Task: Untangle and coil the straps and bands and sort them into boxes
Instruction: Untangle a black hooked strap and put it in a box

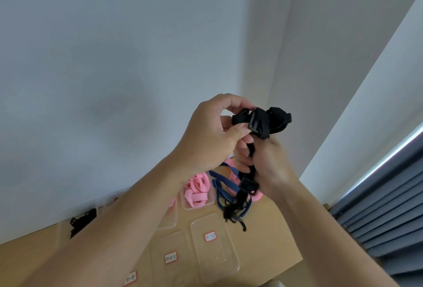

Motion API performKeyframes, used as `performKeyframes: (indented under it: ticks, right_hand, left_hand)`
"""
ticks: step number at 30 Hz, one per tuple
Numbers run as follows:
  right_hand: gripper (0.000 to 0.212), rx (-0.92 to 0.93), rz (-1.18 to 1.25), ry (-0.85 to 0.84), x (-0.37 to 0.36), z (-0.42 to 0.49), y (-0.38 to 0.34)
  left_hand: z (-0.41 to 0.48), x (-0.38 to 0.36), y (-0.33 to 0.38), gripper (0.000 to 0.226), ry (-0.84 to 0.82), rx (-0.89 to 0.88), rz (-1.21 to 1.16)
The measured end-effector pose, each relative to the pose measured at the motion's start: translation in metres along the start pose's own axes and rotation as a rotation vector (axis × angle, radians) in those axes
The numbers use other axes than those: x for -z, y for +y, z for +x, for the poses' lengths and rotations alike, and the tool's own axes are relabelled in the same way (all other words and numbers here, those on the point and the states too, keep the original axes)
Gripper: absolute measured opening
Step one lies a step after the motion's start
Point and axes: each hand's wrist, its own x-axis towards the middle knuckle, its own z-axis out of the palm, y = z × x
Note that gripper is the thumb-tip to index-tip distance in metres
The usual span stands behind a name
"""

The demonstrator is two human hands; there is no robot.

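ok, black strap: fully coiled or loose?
Partly coiled: the black strap is wound into a bundle pinched by the left hand; its tail hangs loose below the right hand.

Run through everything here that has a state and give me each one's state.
Black webbing strap with plastic buckle: partly coiled, held above the wooden table, tail dangling.
Left hand: grip pinches the strap's coiled top.
Right hand: grip wraps the strap lower down.
Pink elastic bands: coiled, inside a clear plastic box.
Navy striped elastic band: loose, uncoiled on the table.
Black straps at far left: lying in another clear box.
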Motion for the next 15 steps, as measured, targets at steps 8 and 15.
performKeyframes:
  ticks: [8, 15]
  right_hand:
    - [0.030, 0.037, -0.213, 0.078, -0.024, -0.020, 0.017]
    - [0.028, 0.308, -1.425, -0.121, -0.004, -0.036, -0.027]
  left_hand:
    - [0.006, -0.006, -0.021, 0.034, 0.176, -0.250, 0.446]
    - [-0.001, 0.007, -0.029, 0.036, 0.048, -0.257, 0.578]
